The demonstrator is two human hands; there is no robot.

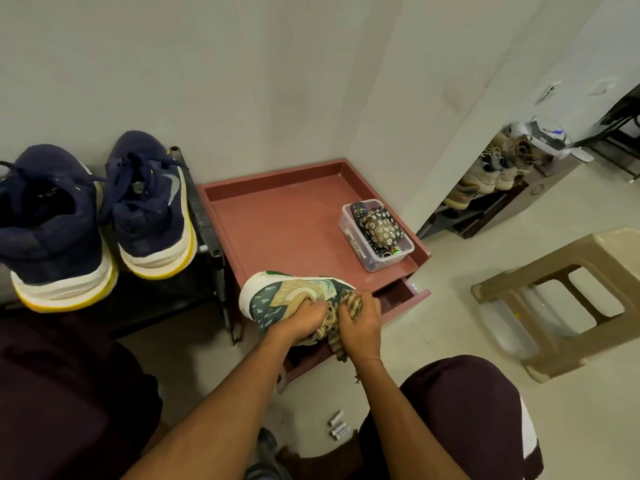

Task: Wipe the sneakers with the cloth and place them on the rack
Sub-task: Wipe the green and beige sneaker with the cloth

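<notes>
A: What's in hand?
B: 1 green-and-tan patterned sneaker [277,299], above the red-brown tray [277,230]. The left hand [304,318] grips its laces; the right hand [360,323] clutches a striped tan cloth [350,304] against it.
A: Tip?
B: Steady it; wipe in short strokes.

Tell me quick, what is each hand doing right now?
Left hand: closed, holding the green sneaker.
Right hand: closed, holding the striped cloth against the sneaker.
</notes>
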